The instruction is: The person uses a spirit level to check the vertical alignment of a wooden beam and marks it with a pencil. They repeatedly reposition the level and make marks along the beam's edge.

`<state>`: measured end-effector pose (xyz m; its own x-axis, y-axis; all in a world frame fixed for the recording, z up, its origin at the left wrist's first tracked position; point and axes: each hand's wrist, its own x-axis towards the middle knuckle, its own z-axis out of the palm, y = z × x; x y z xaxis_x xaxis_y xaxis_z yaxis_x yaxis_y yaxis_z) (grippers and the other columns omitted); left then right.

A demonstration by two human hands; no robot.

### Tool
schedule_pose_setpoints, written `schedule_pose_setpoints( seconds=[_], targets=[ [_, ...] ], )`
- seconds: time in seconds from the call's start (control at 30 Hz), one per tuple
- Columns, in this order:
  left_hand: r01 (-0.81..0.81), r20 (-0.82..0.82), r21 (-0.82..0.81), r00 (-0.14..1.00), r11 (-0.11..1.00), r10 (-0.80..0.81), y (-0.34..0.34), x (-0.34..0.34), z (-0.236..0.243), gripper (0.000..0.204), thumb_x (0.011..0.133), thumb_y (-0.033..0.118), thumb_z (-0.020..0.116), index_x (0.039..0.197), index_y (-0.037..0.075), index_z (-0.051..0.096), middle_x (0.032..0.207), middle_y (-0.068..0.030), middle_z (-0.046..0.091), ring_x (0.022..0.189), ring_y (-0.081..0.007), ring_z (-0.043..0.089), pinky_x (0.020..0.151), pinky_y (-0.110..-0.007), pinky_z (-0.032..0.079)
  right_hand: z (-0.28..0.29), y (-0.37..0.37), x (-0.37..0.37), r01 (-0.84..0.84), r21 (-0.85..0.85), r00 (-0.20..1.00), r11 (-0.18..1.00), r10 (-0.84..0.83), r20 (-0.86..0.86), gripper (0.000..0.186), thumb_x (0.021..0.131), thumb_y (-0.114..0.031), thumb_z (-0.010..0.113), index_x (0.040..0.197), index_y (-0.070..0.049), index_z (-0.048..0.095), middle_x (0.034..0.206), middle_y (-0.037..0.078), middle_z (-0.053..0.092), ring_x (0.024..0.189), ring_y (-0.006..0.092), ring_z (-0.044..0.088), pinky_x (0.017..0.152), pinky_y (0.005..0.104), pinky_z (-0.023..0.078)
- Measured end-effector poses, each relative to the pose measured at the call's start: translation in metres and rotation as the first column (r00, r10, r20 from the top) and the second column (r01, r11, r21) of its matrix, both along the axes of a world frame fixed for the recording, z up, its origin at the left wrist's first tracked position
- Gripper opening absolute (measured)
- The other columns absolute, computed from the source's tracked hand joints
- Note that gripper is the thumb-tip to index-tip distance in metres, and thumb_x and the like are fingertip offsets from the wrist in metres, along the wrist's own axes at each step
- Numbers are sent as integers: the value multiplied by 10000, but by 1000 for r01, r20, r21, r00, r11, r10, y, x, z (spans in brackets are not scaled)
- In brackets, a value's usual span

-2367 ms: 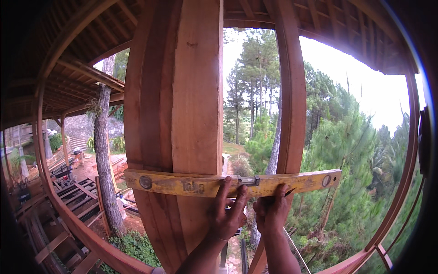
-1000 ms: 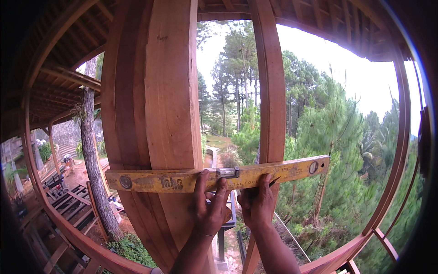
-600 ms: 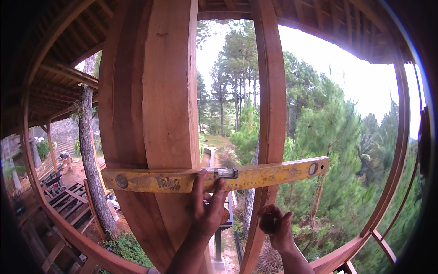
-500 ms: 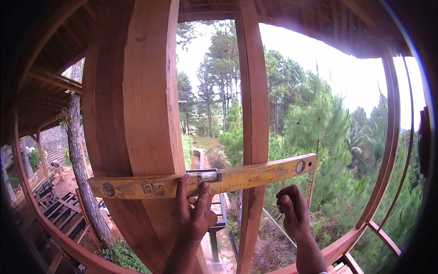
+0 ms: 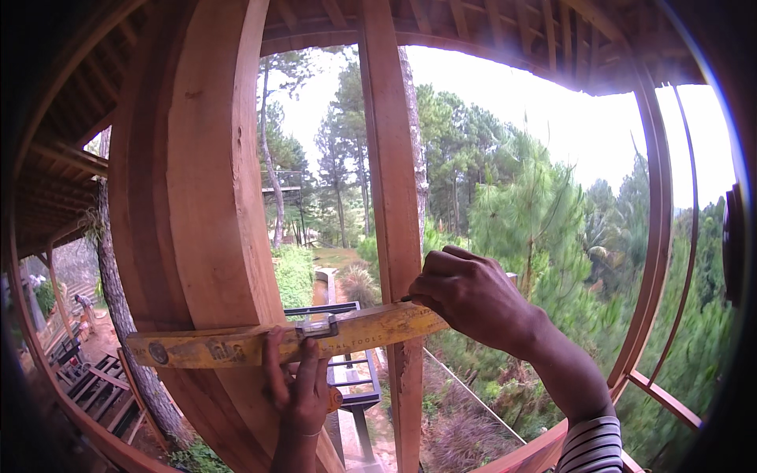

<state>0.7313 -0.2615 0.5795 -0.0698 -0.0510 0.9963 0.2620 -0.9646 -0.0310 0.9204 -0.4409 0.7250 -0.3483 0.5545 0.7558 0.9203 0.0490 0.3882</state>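
Observation:
A worn yellow spirit level lies across a wide wooden post and a narrower upright, with its vial near the middle. My left hand is closed on the level just below the vial, fingers over its front face. My right hand pinches a thin dark pencil, mostly hidden by the fingers. The pencil's tip meets the narrow upright at the level's top edge. That hand and wrist cover the level's right end.
A curved wooden rail runs below, with another upright at the right. Beyond the frame stand a black metal frame, pine trees and a slope. At far left, a person is near stacked timber and a tree trunk.
My right hand has risen and moved left from beside the level to the narrow upright, bringing the pencil to it. My left hand still grips the level. The view has shifted right.

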Motion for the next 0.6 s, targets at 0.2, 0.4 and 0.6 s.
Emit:
schedule_pose_setpoints(
  seconds=[0.2, 0.4, 0.6],
  targets=[
    [37, 9, 13, 999, 999, -37, 3, 0, 0, 469, 811, -72, 764, 1248, 62, 659, 1449, -263, 422, 1113, -346, 669, 798, -369, 632, -5, -6, -13, 68, -3, 996, 998, -68, 60, 96, 778, -28, 666, 858, -77, 645, 882, 52, 541, 883, 209, 590, 700, 347, 574],
    [67, -15, 3, 998, 998, -67, 6, -3, -1, 486, 822, -101, 734, 1271, 64, 647, 1474, -262, 387, 1195, -359, 616, 839, -374, 629, -12, -1, -17, 39, 78, 986, 996, -52, 159, 70, 780, -63, 671, 806, -56, 606, 875, 59, 532, 849, 199, 575, 680, 333, 566],
    [11, -13, 13, 1000, 1000, -11, 7, -3, -1, 470, 830, -122, 713, 1263, 51, 649, 1480, -250, 385, 1223, -360, 596, 862, -374, 625, -15, -18, -12, 221, 101, 966, 970, -232, 110, 77, 793, -58, 678, 846, -55, 623, 856, 52, 495, 820, 195, 548, 643, 339, 543]
  ],
)
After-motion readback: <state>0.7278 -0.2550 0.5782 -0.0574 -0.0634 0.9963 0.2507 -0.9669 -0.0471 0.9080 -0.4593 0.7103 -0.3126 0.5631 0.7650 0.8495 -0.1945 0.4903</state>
